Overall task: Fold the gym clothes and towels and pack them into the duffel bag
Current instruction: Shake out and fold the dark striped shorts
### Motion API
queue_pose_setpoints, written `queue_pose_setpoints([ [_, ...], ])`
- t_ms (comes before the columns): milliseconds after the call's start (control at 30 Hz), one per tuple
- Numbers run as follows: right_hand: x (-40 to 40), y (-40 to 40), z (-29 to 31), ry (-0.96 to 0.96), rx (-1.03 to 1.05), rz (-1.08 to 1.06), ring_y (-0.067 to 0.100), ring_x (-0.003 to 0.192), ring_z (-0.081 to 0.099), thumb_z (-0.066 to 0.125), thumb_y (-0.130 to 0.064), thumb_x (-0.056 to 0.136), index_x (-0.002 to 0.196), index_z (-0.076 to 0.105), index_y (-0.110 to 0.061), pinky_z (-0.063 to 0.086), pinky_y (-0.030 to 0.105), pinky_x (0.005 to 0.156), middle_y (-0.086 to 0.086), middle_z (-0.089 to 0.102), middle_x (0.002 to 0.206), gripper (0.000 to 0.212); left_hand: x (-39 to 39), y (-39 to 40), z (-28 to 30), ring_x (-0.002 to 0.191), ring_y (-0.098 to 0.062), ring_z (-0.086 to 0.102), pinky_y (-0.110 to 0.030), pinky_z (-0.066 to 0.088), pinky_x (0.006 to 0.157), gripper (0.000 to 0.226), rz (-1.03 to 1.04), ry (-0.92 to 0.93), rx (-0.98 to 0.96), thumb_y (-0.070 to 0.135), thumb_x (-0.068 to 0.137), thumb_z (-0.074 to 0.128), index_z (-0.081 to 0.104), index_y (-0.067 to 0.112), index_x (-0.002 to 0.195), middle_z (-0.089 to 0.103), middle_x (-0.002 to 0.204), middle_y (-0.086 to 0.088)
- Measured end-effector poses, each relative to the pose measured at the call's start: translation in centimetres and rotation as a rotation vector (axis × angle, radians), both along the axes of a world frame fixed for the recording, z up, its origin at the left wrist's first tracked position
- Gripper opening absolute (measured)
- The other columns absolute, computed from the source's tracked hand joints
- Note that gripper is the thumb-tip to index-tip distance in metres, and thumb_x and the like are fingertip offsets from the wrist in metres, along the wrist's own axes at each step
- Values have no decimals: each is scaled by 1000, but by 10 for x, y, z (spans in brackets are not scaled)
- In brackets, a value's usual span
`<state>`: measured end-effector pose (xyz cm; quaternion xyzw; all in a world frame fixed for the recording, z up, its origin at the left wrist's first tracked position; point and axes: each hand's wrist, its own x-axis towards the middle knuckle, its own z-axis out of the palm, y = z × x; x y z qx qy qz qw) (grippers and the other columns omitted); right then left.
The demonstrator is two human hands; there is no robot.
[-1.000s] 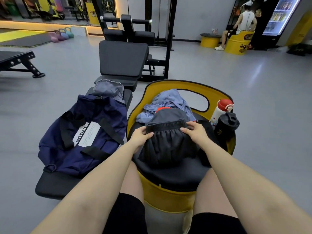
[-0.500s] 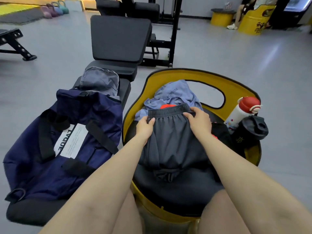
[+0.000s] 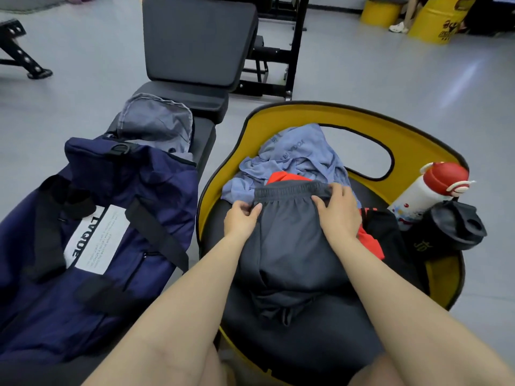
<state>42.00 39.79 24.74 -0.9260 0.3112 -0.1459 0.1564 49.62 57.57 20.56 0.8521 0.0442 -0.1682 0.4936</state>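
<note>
While both hands work the grey shorts (image 3: 289, 246), the only clearly legible text is "LVQUDE" on the white label (image 3: 96, 240) of the navy duffel bag (image 3: 92, 227); smaller print beside it is too fine to read. Bag lies on the black worktop (image 3: 200, 104) at left w/ its grey-lined end flap (image 3: 154, 122) open; contents can't be seen. Yellow tub seat (image 3: 348, 121) holds the shorts on its black cushion, plus a blue shirt (image 3: 295, 154) w/ faint unreadable lettering, something red-orange (image 3: 284, 176) and a black garment (image 3: 387, 232). White bottle w/ red cap (image 3: 429, 190) and black shaker (image 3: 451, 227) sit at the seat's right edge. Left hand (image 3: 241, 221): fingers pinch the shorts' waistband corner. Right hand (image 3: 338, 208): fingers curled over the waistband, gripping it.
</note>
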Motion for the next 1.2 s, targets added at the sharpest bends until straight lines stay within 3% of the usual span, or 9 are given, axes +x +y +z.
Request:
queue_pose_setpoints([
  [133, -5, 14, 4, -244, -268, 226, 37, 100, 58, 65, -23, 87, 107, 65, -5, 46, 45, 82, 14, 62, 110, 27, -6, 17, -5, 121, -31, 49, -39, 41, 102, 60, 65, 140, 81, 57, 87, 55, 49, 10, 123, 50, 130, -12],
  [233, -15, 32, 1, -216, -310, 470, 34, 108, 61, 42, -33, 92, 110, 69, -7, 48, 45, 89, 13, 64, 119, 41, -14, 22, -5, 127, -33, 45, -36, 38, 104, 66, 41, 261, 78, 54, 95, 42, 44, 2, 135, 46, 139, -16],
  [333, -29, 44, -4, 139, -227, 548, 26, 145, 22, 7, -59, 86, 147, 36, -25, 16, 46, 118, 3, 26, 157, 76, -24, 28, -8, 130, -33, 42, -35, 36, 106, 67, 27, 306, 87, 50, 98, 37, 37, -1, 141, 41, 144, -18],
  [467, -36, 46, -21, 372, -182, 501, 21, 148, -10, -18, -67, 69, 152, 1, -36, -12, 46, 116, -6, -6, 161, 91, -29, 40, -8, 133, -32, 39, -36, 34, 109, 71, 26, 400, 43, 50, 98, 38, 30, -3, 145, 36, 149, -16],
  [700, -35, 51, -36, 420, -254, 479, 23, 147, -15, -21, -65, 70, 152, -4, -35, -16, 48, 114, -5, -12, 161, 88, -24, 52, -9, 116, -30, 55, -40, 47, 87, 72, -8, 588, -91, 62, 87, 50, 45, 10, 138, 54, 133, -12],
  [867, -35, 50, -41, 414, -287, 480, 23, 147, -15, -21, -64, 72, 152, -5, -34, -16, 49, 114, -5, -13, 160, 87, -26, 47, -1, 112, -27, 59, -34, 48, 85, 49, -22, 657, -275, 43, 90, 59, 59, 10, 126, 62, 124, -12],
  [967, -36, 47, -40, 423, -300, 484, 23, 147, -15, -7, -65, 88, 152, -5, -33, -15, 49, 115, -5, -14, 160, 71, -27, 47, 2, 110, -29, 59, -36, 48, 91, 52, 9, 584, -286, 40, 81, 69, 61, 10, 123, 63, 121, -12],
  [1100, -38, 47, -40, 410, -291, 492, 22, 147, -14, -20, -65, 72, 152, -3, -33, -15, 48, 115, -5, -12, 161, 87, -22, 48, 13, 108, -27, 58, -42, 44, 101, 54, 35, 385, -313, 43, 67, 72, 65, 16, 114, 64, 116, -7],
  [1200, -37, 47, -36, 418, -267, 491, 22, 148, -14, 1, -64, 93, 153, -1, -32, -14, 48, 115, -4, -11, 161, 68, -23, 47, 26, 102, -21, 55, -32, 43, 87, 46, -17, 275, -314, 42, 74, 70, 65, 17, 113, 63, 115, -2],
])
